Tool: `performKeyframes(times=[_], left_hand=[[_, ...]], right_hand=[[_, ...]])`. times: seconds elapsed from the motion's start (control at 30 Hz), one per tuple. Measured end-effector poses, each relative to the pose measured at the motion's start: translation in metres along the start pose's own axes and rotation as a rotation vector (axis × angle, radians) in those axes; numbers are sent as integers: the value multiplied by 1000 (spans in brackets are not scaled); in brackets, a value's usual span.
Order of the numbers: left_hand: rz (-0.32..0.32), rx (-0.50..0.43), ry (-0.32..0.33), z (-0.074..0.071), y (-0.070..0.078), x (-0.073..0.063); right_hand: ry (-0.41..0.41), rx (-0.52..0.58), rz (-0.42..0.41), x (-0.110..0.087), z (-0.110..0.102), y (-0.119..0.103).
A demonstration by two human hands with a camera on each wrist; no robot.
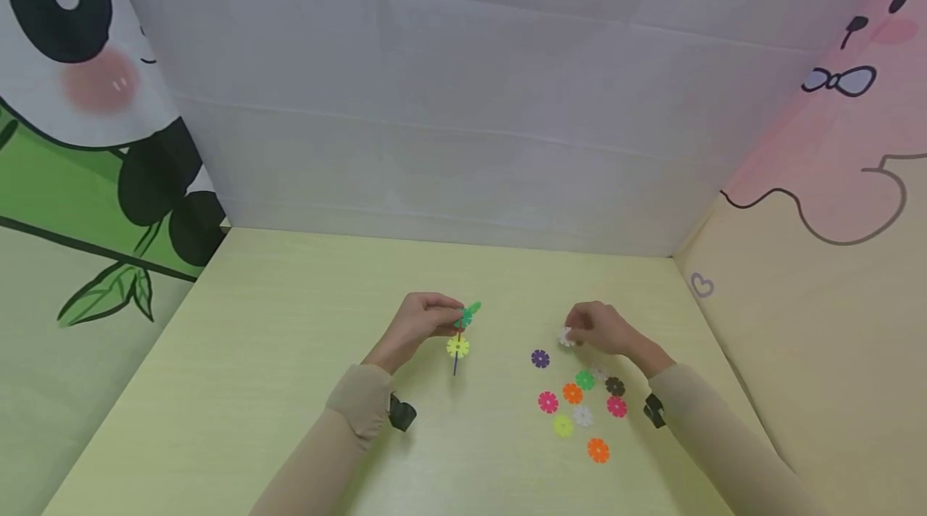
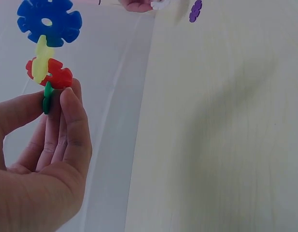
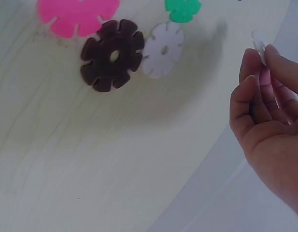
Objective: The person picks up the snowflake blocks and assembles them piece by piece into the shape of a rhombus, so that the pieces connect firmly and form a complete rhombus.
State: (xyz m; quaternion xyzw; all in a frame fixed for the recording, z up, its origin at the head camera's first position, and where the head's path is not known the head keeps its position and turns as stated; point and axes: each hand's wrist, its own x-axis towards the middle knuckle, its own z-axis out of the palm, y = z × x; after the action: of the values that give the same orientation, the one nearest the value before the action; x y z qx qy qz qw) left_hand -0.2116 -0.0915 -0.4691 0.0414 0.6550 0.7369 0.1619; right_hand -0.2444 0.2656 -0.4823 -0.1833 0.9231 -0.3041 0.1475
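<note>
My left hand pinches a chain of interlocking snowflake discs by its green disc, between thumb and fingers. Linked on from there, in the left wrist view, are a red disc, a yellow disc and a blue disc. The head view also shows a green piece jutting from the chain's upper end. To the right, my right hand holds a single white disc by its edge, turned nearly edge-on in the right wrist view. The two hands are apart, both above the table.
Loose discs lie on the pale table below and left of the right hand: purple, green, dark brown, white, yellow, and several orange and pink ones. A white wall panel stands behind; printed side panels flank the table.
</note>
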Motion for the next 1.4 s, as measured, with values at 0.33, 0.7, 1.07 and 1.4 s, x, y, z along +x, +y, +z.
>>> performKeyframes(times=[0.33,0.7,1.07,1.4], left_hand=[[4,-3,-2,2,0,0],[-3,-3,5,4,-1,1],[-6,6,8,5,-1,1],[-8,6,9,6,0,2]], right_hand=[[39,99,-69,3,0,-20],[70,148,-205,15,4,-55],[107,234,-209,30,13,-82],[91,251,-192,38,19,-100]])
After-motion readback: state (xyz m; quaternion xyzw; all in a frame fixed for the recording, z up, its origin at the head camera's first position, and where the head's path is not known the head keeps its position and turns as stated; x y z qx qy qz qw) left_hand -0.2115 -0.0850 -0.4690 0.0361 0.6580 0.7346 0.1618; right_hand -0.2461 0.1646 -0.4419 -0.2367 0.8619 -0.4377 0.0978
